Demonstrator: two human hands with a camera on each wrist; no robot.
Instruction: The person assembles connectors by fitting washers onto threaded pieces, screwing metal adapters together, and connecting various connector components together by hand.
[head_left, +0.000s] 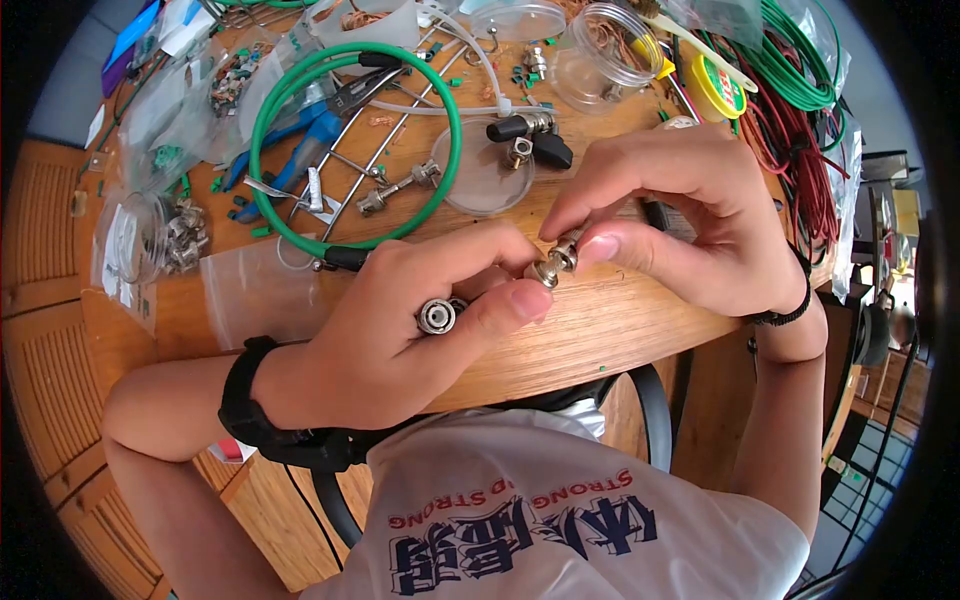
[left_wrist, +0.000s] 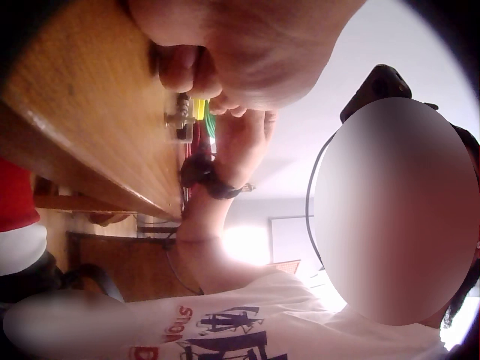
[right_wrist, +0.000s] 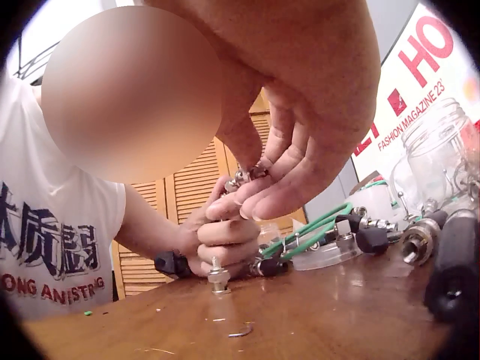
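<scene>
In the head view my left hand [head_left: 400,320] pinches one end of a small silvery coaxial connector [head_left: 553,264] between thumb and index finger. The thumb and fingertips of my right hand [head_left: 690,220] grip its other end. A second metal connector [head_left: 437,316], with a round socket facing up, shows at the left hand's palm beside the curled fingers. From the right wrist view, the pinched connector [right_wrist: 244,178] sits between both sets of fingertips. Below the left hand's fingers is a metal connector [right_wrist: 217,277], close over the table.
A green cable loop [head_left: 455,150] with black ends lies beyond the left hand, over blue-handled pliers [head_left: 310,145] and a wire rack. Clear lids, a jar [head_left: 610,60], bags of parts and black-capped connectors [head_left: 520,130] crowd the back. Red and green wire coils [head_left: 800,160] lie right.
</scene>
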